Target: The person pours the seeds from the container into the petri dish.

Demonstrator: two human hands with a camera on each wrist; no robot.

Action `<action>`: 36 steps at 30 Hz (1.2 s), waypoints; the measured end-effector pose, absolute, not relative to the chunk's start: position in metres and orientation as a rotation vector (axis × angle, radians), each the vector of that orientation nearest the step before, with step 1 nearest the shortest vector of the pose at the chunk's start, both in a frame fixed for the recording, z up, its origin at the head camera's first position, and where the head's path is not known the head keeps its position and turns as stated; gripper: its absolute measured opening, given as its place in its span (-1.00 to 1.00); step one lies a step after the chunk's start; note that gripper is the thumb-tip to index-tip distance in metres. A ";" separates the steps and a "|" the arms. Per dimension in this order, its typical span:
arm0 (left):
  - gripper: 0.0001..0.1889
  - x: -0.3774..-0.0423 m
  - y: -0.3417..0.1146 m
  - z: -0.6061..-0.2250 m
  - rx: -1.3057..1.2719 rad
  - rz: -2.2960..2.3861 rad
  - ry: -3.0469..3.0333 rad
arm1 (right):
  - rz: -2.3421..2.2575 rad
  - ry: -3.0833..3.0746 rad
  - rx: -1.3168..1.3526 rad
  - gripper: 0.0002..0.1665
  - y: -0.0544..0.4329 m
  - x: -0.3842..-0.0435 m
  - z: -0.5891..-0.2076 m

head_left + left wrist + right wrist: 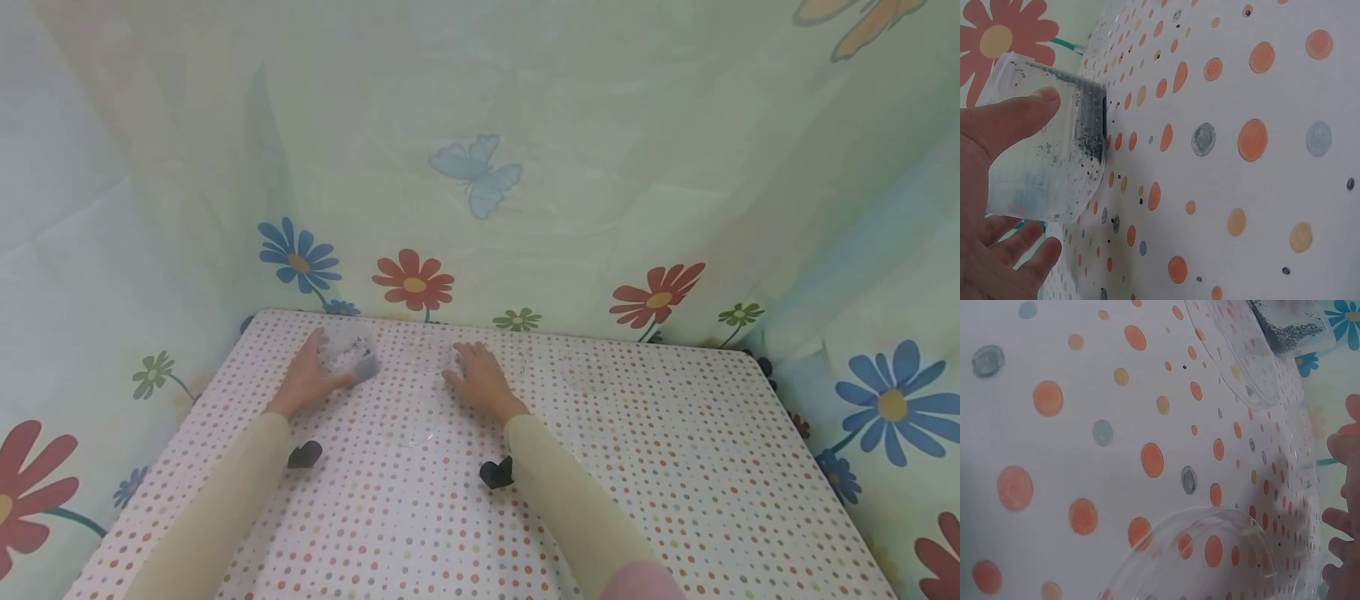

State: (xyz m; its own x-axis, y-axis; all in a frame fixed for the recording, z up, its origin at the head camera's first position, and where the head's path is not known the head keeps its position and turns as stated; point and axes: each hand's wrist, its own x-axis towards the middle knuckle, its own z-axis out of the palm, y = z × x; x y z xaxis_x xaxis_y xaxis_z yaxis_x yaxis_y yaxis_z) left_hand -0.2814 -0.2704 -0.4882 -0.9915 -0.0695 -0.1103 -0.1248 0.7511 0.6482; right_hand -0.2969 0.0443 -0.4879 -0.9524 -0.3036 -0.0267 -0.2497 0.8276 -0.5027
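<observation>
My left hand point(306, 379) holds a clear plastic tub point(351, 354) at the back left of the table, its thumb on one side and its fingers on the other. In the left wrist view the tub point(1038, 165) contains small dark grains point(1090, 122), and specks cling to its walls. My right hand point(483, 383) is over the table to the tub's right, with fingers loosely bent and nothing visible in them. Near it lie thin clear round dishes or lids; one dish point(1241, 369) is close to the tub, another dish point(1222, 515) lower in the right wrist view.
The table point(675, 467) has a white cover with coloured dots. Farther right is another faint clear round piece point(585, 372). Black pieces point(305, 454) show beside the forearms. A flower-printed curtain point(555, 233) stands behind and at both sides.
</observation>
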 end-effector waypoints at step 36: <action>0.19 -0.286 -0.252 -0.482 -0.003 1.235 2.907 | -0.790 2.896 -0.408 -0.23 0.039 -0.309 -0.499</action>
